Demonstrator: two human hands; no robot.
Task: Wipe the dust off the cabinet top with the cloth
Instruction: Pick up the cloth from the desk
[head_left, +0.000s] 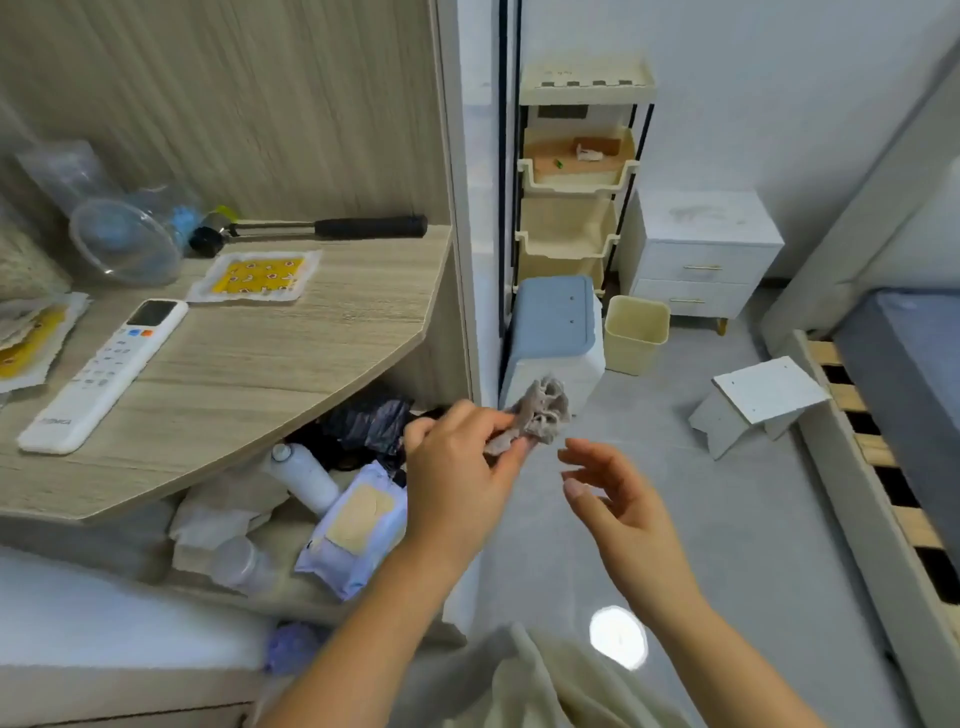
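Holding a crumpled cloth (540, 413) mid-air.
Left hand (457, 467) is pinching it (fingers pressed together); right hand (618, 499) is hovering beside, spread.

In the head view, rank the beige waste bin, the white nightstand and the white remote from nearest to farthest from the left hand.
From the left hand:
1. Beige waste bin, on the floor up-right.
2. White remote, on the wooden top to the left.
3. White nightstand, far right against the wall.
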